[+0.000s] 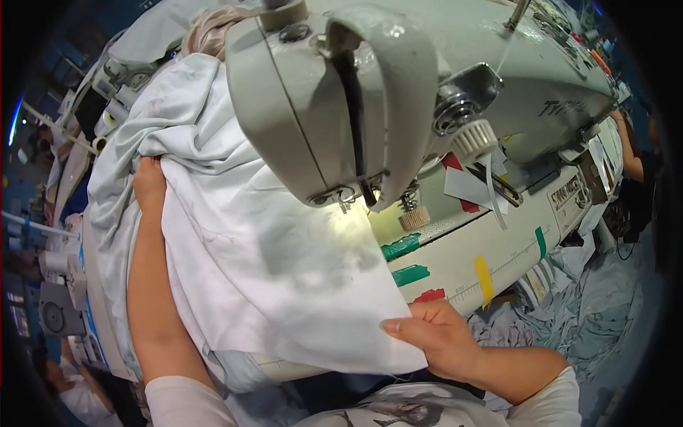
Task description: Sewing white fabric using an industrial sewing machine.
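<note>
A large piece of white fabric spreads across the bed of a sewing machine and bunches into folds at the far left. My right hand pinches its near right corner, thumb on top. At the left, my left hand is closed on a fold of the same cloth, its fingertips partly hidden in the folds. Between my hands the cloth lies mostly smooth. Its right edge runs from under the lit needle area down to my right hand. The needle tip is hard to make out.
Green tape, yellow tape and red tape mark the machine bed. Tweezers or snips and paper scraps lie under the machine arm. Piled grey-green cloth sits at the lower right. Other people are at the sides.
</note>
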Demonstrator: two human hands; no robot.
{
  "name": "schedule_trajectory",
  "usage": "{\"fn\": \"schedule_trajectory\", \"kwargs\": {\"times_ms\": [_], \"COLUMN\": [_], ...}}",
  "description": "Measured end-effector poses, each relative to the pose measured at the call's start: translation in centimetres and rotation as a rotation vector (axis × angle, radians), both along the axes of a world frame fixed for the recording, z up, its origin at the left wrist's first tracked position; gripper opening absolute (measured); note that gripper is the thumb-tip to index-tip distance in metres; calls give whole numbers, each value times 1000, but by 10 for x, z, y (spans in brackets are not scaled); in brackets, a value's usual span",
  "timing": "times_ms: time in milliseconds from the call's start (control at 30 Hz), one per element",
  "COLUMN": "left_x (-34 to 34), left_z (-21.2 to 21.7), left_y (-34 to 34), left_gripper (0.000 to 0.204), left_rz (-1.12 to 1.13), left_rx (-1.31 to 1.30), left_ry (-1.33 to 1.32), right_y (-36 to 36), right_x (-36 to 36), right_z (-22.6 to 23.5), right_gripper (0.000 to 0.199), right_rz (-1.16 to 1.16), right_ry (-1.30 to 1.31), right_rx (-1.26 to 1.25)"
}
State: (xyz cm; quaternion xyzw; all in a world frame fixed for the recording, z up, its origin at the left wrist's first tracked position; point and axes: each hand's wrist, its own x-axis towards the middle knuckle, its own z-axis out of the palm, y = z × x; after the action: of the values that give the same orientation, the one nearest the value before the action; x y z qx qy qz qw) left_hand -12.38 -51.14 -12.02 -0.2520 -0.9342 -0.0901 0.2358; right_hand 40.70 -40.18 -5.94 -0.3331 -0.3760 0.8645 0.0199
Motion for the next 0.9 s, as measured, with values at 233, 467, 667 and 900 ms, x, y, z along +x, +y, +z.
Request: {"fn": "schedule_trajectory", "kwargs": {"times_ms": [233,467,667,900], "left_x": [31,152,-44,123], "left_z": [51,26,81,53], "left_y": [-26,-228,-297,-29], "left_gripper": [58,64,62,54], "left_rz": [-529,377,347,-417], "left_rx": [336,-157,169,169], "left_ry": [-804,-333,120,-222], "right_y": [5,8,5,2], "right_x": [-7,-4,-11,-11], "right_z": [-12,-12,11,-5], "right_gripper": [19,19,24,27], "right_rz": [-17,24,-65,-109], "right_ry": [-52,-7,34,-38], "right_rx": [85,167,-164,-157]}}
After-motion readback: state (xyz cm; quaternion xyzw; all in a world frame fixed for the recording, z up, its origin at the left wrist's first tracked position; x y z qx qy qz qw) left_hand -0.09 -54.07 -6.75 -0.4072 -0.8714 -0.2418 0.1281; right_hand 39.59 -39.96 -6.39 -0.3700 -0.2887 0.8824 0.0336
